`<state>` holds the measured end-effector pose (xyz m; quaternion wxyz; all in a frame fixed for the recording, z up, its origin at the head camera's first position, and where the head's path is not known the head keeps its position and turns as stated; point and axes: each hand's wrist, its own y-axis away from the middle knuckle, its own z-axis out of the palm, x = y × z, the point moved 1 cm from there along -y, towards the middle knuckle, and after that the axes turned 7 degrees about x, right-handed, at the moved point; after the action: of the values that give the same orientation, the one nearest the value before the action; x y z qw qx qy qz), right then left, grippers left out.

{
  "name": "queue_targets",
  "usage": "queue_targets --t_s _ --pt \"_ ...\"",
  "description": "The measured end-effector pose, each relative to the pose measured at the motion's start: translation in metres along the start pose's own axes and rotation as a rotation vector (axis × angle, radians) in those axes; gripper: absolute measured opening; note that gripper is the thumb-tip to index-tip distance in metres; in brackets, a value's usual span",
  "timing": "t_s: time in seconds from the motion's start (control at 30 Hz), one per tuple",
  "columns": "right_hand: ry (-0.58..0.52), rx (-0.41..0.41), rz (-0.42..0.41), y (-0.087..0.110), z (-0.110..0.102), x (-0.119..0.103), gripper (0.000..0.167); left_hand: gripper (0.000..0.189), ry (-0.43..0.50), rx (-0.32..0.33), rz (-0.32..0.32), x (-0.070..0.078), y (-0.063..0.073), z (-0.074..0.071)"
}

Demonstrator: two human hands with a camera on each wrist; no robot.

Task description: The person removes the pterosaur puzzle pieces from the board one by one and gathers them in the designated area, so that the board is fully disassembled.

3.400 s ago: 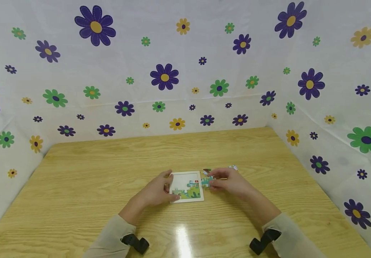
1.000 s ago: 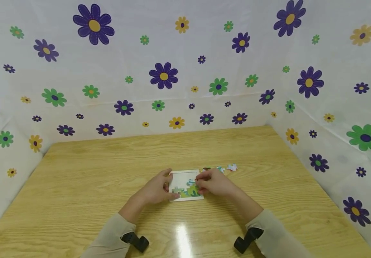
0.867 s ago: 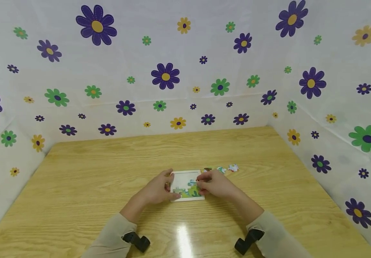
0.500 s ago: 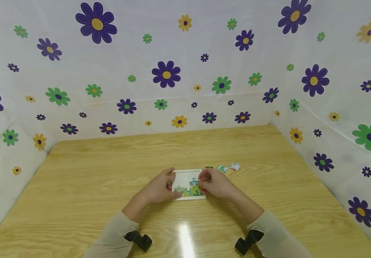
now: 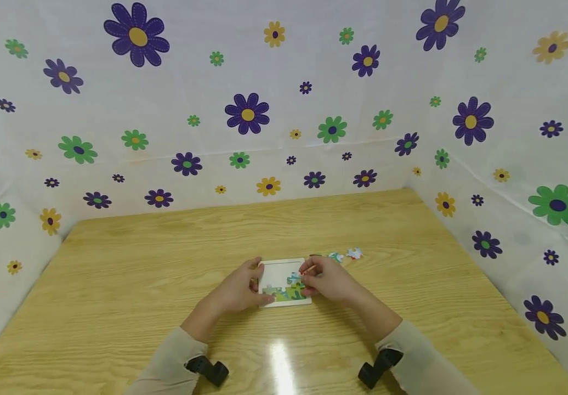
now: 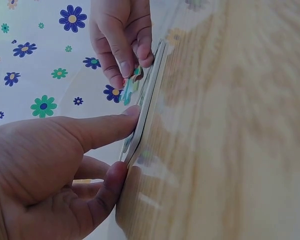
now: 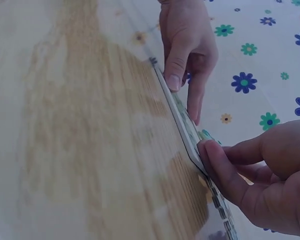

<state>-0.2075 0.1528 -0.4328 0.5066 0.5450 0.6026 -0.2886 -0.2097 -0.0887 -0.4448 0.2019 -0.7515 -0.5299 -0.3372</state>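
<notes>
1. A person's left hand [image 5: 238, 286] holds a flat, square puzzle tray with a white rim [image 5: 284, 260] at its left side. The fingers are curled in, with the thumb down at the near-left corner and a fingertip up by the far-left corner.

2. The right hand [image 5: 333, 280] is nearly closed at the fingertips, pinching a small teal-and-green jigsaw piece [image 6: 128, 92] over the tray's right side. From the left wrist the piece looks tilted; I cannot tell whether it touches the tray.

3. The tray lies on the light wood-grain table [image 5: 165, 258], between the two hands. Joined green and yellow-green puzzle pieces [image 5: 284, 295] fill its near part, and some blue ones climb its right side. The far-left part shows bare white backing.

4. Just past the right hand, a white-and-teal loose piece [image 5: 335, 257] lies near a mostly white loose piece [image 5: 355, 253]. A dark-edged piece [image 5: 316, 255] lies closer to the tray, partly hidden by the fingers.

5. Both forearms wear beige sleeves [image 5: 168, 362], each with a black wrist device [image 5: 208, 370].

6. A white cloth printed with purple, green and yellow flowers [image 5: 284, 77] hangs around the table's far side and both ends.
</notes>
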Motion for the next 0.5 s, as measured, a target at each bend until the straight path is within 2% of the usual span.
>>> queue_targets --t_s 0.17,0.3,0.5 --pt "-0.03 -0.058 0.016 -0.004 -0.008 0.002 0.023 0.077 -0.003 -0.002 0.005 -0.001 0.002 -0.003" --pt "-0.031 -0.066 0.02 -0.007 -0.02 0.003 0.025 0.072 -0.001 0.0 0.0 -0.001 0.003 -0.004" --pt "-0.023 0.0 0.014 -0.005 -0.039 0.005 0.025 0.072 0.006 -0.014 0.024 0.0 0.004 -0.005"
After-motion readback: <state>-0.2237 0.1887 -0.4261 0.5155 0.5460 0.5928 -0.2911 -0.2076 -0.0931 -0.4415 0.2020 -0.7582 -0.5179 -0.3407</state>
